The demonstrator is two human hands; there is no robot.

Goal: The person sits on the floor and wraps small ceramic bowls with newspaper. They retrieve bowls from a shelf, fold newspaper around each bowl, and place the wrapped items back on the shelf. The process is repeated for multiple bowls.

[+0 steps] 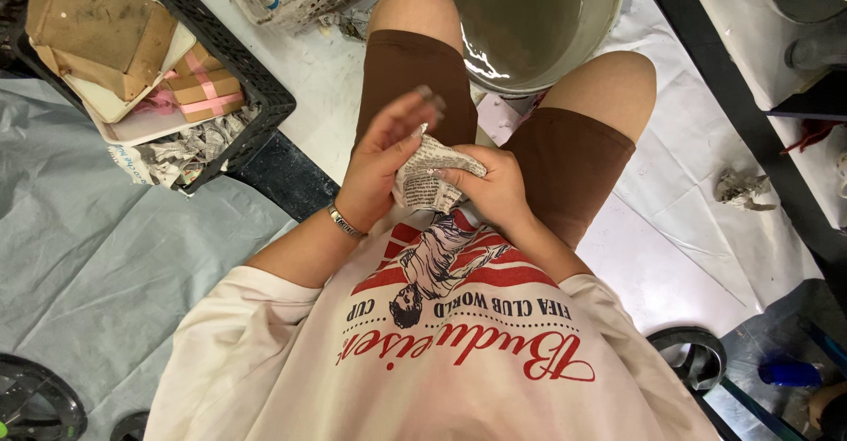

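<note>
Both hands (441,172) clasped around crumpled newspaper wad (430,176), long axis upright, slightly tilted.

A crumpled wad of newspaper (430,176), grey-white with dark print, is bunched into a creased, uneven lump. It sits near the middle of the scene, above the lap, pressed between both hands.
</note>
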